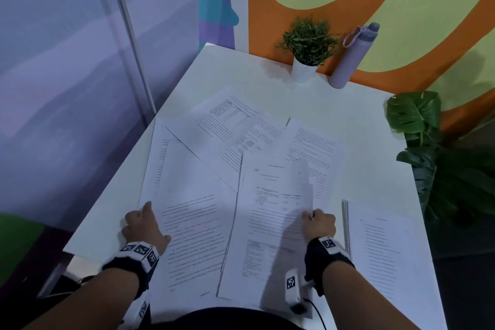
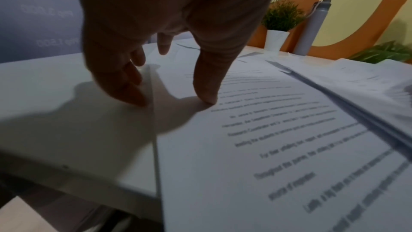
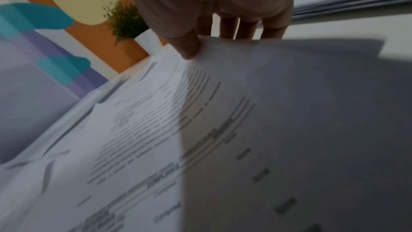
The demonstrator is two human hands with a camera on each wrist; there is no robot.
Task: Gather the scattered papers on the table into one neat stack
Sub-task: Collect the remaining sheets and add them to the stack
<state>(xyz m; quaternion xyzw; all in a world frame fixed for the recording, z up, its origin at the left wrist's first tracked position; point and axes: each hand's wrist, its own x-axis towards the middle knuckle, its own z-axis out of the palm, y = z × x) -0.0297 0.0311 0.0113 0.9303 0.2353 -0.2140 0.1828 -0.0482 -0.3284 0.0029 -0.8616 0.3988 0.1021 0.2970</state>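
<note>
White papers (image 1: 227, 163); print illegibly blurred

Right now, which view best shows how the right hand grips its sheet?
The right wrist view: the right hand pinches the lifted sheet, thumb on top. The head view shows only knuckles; the left wrist view misses it.

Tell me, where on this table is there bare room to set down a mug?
Bare table shows between the far papers and the potted plant and bottle, and along the right edge above the neat pile. The middle is crowded with overlapping sheets, with the left hand and right hand on them.
</note>
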